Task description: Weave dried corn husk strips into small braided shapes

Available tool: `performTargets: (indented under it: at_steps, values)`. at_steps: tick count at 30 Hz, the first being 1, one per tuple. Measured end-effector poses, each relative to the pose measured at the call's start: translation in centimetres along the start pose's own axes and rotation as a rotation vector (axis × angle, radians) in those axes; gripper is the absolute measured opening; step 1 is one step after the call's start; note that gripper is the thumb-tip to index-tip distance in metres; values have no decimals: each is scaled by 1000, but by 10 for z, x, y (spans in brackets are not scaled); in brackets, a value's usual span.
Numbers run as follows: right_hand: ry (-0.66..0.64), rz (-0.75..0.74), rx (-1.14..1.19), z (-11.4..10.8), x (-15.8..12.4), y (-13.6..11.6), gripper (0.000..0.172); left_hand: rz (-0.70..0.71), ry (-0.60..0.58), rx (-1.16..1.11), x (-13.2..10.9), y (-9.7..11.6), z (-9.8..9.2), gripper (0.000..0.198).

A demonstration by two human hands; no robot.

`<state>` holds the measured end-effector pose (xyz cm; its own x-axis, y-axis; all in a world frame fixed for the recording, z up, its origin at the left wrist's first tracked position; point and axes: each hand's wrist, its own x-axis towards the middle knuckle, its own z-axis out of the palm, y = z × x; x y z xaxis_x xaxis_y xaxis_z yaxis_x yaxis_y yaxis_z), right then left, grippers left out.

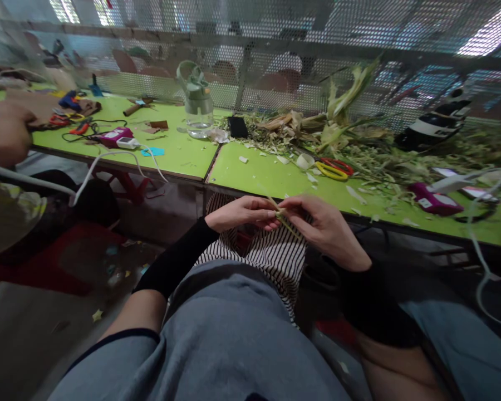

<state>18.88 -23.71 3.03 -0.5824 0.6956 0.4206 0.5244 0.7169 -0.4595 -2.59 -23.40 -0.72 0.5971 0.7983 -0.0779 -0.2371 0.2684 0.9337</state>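
Observation:
Above my lap, just in front of the table edge, my left hand [253,214] is closed, pinching a thin pale green strip of husk [291,227] between thumb and fingers. My right hand [313,221] is closed on the same strip from the other side, its fingertips close to the left ones. Narrow ends of the strip stick out above and below the fingers and seem to cross there. Part of the strip is hidden by my fingers. On the table beyond lie a pile of shredded husks and leaves [292,125] and yellow-and-red-handled scissors [333,170].
The green table [175,159] carries a water bottle [198,111], a black flat object [237,127], a dark bottle [436,125] and purple boxes with white cables, one at right [432,199]. A co-worker's hand [14,120] is at far left. Perforated mesh stands behind.

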Motion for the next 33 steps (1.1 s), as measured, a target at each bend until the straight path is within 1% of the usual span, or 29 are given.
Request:
performTargets:
  at_steps: [2, 6, 11, 16, 18, 22, 24, 25, 26, 29, 30, 33]
  values:
    - [2, 19, -1, 3, -1, -1, 11, 4, 18, 10, 0, -1, 0, 13]
    - [-4, 1, -82, 6, 0, -5, 8, 22, 60, 10, 1, -4, -2, 19]
    - [94, -3, -91, 1, 3, -5, 15, 45, 26, 40, 3, -3, -2, 19]
    - [29, -47, -36, -2, 2, 0, 17, 60, -25, -3, 1, 1, 1, 14]
    - [35, -75, -43, -2, 1, 0, 19, 89, -25, -10, 2, 1, 1, 18]
    - [181, -96, -83, -2, -1, 0, 19, 108, 9, -15, 3, -1, 3, 39]
    - [194, -95, -72, -2, -3, 1, 20, 110, 0, -2, 5, -2, 5, 46]
    - [180, -102, -65, -1, -4, 3, 21, 109, -5, -2, 6, -2, 6, 47]
    - [201, -106, -63, -1, -4, 4, 21, 107, -7, -5, 7, -2, 7, 48]
    - [337, -38, -71, 0, -4, 9, 21, 130, 19, -40, 10, -1, 8, 51]
    - [362, -19, -63, 0, -4, 10, 21, 137, 26, -48, 11, -1, 8, 52]
    - [349, -5, -20, 2, -2, 12, 22, 140, 28, -53, 13, 0, 8, 56]
